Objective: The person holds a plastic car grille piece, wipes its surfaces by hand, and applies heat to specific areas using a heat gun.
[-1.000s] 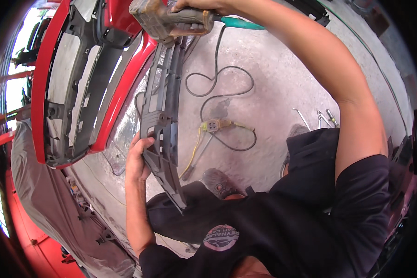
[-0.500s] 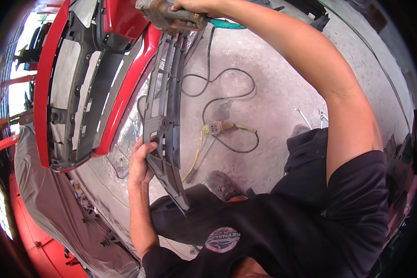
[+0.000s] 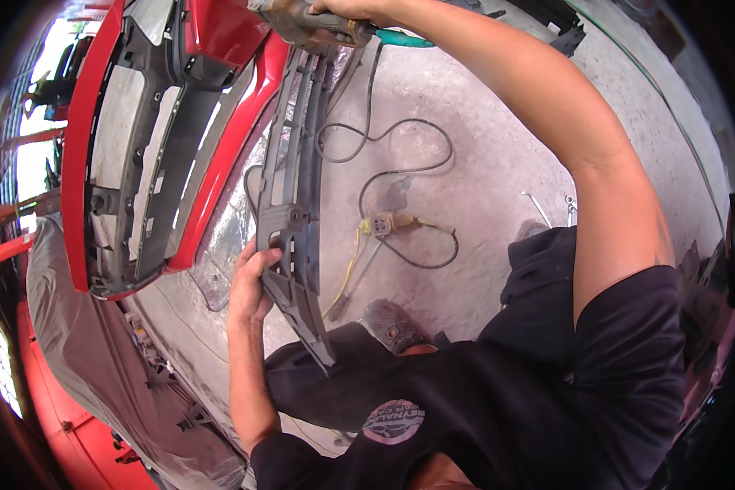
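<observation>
Workshop, pale concrete floor [image 3: 498, 106], scuffed and stained; red car bumper [image 3: 79, 163] at the left, dark lattice inside it; grey cover [image 3: 98, 343] draped below it; a long slotted plastic panel [image 3: 309, 220] stands out just right of the bumper, its lower end over the person's dark trouser leg; left hand [image 3: 249, 286] clamped on the panel's left edge, thumb on top; right hand [image 3: 347, 6] well apart from it, closed round a worn power tool [image 3: 322, 31] at the panel's upper end; cannot tell whether tool and panel touch; black cord [image 3: 420, 121] loops over the floor near a socket box [image 3: 381, 224]; shoe [image 3: 394, 325] below that; wrench [image 3: 536, 209] farther right.
</observation>
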A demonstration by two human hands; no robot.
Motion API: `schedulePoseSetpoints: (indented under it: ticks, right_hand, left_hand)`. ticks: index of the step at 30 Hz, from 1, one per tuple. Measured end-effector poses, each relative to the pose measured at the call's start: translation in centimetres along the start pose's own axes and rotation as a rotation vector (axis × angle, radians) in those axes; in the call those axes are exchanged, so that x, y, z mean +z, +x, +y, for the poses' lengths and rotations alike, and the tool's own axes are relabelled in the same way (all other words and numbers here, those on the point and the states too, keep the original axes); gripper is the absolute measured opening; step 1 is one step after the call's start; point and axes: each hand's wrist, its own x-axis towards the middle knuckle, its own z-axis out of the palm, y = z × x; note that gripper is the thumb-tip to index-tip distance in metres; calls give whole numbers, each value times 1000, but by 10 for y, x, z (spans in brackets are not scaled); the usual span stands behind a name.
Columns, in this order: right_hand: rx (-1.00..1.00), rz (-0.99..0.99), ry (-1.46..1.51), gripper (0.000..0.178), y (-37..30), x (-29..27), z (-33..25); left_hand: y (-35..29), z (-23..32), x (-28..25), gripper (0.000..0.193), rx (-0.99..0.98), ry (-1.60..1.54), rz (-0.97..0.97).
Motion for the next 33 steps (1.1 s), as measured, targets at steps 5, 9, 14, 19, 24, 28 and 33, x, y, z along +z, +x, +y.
schedulePoseSetpoints:
  ticks: [5, 9, 14, 19, 24, 28, 33]
  right_hand:
    - [-38, -139, -30, 20, -15, -18, -16]
    - [-100, -199, -22, 21, -22, -26, -18]
    - [212, -546, 327, 24, -38, -37, -35]
    - [-95, -189, -172, 27, -38, -24, -36]
    - [-77, -365, -16, 27, -34, -32, -33]
    - [5, -256, -65, 25, -56, -27, -52]
    - [23, -354, 103, 27, -45, -40, -42]
  left_hand:
    - [-3, 1, 2, 45, 2, 0, 34]
    - [0, 0, 3, 44, 7, -15, -4]
    - [-1, -1, 0, 45, 19, -4, -6]
    - [0, -1, 2, 46, 33, -25, -15]
    - [2, -8, -12, 59, 48, 38, -47]
    - [-8, 3, 7, 51, 49, -109, -43]
    - [-11, 8, 14, 55, 104, -142, -79]
